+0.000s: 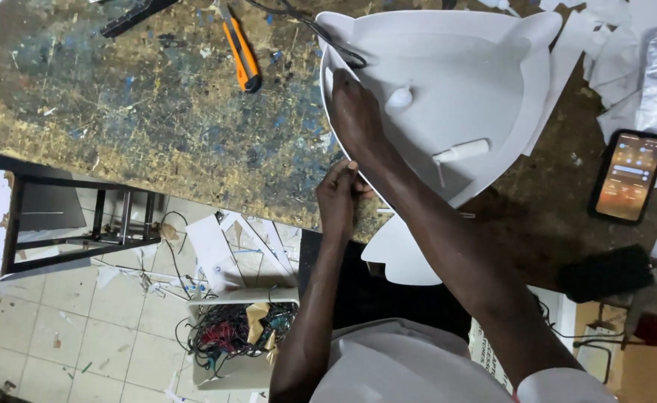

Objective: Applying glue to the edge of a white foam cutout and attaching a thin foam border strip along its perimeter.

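Observation:
A large white shaped shell (pixel 485 82) with a raised rim lies on the worn workbench (pixel 142 104). My right hand (pixel 355 112) reaches inside it and presses against its left wall. My left hand (pixel 340 195) pinches the outside of the same rim at the bench's near edge. A small white tube (pixel 461 151) and a white blob (pixel 399 98) sit inside the shell. A flat white cut-out piece (pixel 403 257) hangs over the bench edge below my right forearm.
An orange utility knife (pixel 240 54) lies at the back of the bench. A lit phone (pixel 629 176) rests at the right, near white scraps (pixel 620 52). A black cable (pixel 328 41) crosses the shell's top. A box of tangled wires (pixel 231 328) and a black frame (pixel 75 216) stand on the tiled floor.

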